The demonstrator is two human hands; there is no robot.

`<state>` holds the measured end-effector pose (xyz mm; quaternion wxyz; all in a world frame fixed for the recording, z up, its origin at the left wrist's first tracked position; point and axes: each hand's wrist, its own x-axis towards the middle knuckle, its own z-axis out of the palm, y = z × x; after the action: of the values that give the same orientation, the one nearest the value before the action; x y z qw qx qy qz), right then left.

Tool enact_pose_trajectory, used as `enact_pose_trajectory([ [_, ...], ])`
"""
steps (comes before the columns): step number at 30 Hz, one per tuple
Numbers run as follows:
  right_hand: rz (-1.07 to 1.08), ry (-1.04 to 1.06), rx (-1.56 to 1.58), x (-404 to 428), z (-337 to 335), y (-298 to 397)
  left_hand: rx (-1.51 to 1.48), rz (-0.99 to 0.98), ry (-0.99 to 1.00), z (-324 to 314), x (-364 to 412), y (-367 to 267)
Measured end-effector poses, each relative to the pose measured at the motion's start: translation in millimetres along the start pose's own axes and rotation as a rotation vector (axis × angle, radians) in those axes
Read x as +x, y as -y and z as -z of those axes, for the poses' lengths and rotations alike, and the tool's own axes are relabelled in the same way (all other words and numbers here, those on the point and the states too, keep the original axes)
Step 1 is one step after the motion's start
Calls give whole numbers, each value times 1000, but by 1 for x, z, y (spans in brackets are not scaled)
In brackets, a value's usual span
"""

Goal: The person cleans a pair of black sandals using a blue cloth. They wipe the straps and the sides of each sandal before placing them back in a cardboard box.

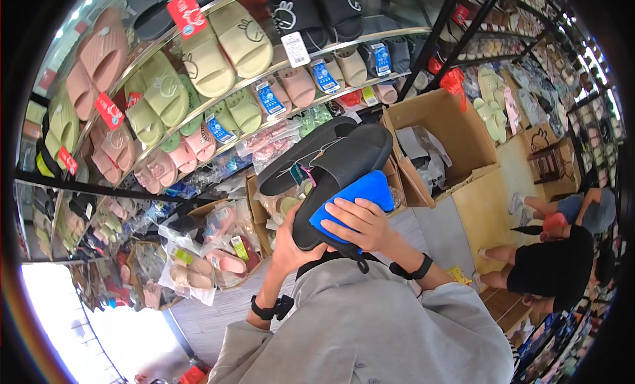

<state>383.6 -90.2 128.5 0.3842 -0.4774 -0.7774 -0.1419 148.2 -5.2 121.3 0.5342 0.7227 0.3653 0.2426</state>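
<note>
A pair of black slide sandals (354, 148) is held up in front of my chest, joined by thin strings with a small tag between them. My left hand (292, 240) grips the heel end of the nearer slide, thumb on one side and fingers behind. Under the spread fingers of my right hand (359, 225) is a bright blue cloth (379, 190), pressed against the side of that same slide. A short black loop hangs below the cloth. The farther slide lies beyond, touching the nearer one, and no finger can be seen on it.
Shelves of slides (243, 103) with tags rise ahead. An open cardboard box (441, 131) with plastic wrapping stands to the right; boxes of bagged slippers (230, 260) sit at lower left. Two people, one in a black shirt (550, 267), are in the aisle at far right.
</note>
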Motion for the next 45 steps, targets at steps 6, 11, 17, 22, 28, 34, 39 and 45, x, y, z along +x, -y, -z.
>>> enact_pose_trajectory([
  [6,4,-34,-66,23,-1,-33,-115,-98,-21,48,-15,16],
  [11,-437,-227,-62,67,-21,-34,-22,-130,-25,82,-22,18],
  [17,-271,-132,-109,80,-64,35,-33,-105,-8,104,-14,34],
  [22,146,64,-220,85,-71,45,-301,-80,34,111,-7,54],
  [28,36,9,-126,98,-49,-14,-397,-20,-6,114,-20,57],
  [34,-278,-163,65,114,-58,-55,-343,0,-91,112,-27,44],
  [39,-85,-124,-3,103,-76,-26,-336,66,-158,102,-37,43],
  [45,332,58,127,84,-72,-10,-387,92,-175,89,-38,50],
])
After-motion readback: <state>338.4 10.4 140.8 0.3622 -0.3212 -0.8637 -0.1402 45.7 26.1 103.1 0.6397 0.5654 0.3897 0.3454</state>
